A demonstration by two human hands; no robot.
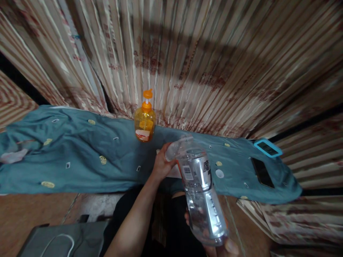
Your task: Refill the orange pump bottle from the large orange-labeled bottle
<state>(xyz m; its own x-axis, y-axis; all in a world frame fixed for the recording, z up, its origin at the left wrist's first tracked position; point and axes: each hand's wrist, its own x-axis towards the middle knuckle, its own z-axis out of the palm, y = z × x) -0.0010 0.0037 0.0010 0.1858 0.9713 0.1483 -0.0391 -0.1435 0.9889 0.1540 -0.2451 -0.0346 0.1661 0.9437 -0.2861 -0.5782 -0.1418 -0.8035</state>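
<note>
A large clear plastic bottle (199, 189) with a silver label is tilted, its neck pointing up and away toward the left. My right hand (222, 248) is closed around its lower end. Beside the neck, my left hand (162, 164) has its fingers wrapped round a small clear cup (172, 151), which is partly covered by the fingers. The cup and the bottle's mouth are close together; I cannot tell whether they touch. A white round cap-like disc (219, 174) lies on the cloth right of the bottle. Under my left hand shows a pale flat piece (174, 172), mostly hidden.
An orange pump bottle (144, 125) stands toward the back of the green patterned cloth (80, 153). At the right lie a dark phone (262, 172) and a blue-framed device (268, 147). Crumpled tissue (14, 156) lies far left. A pleated curtain (171, 64) hangs behind.
</note>
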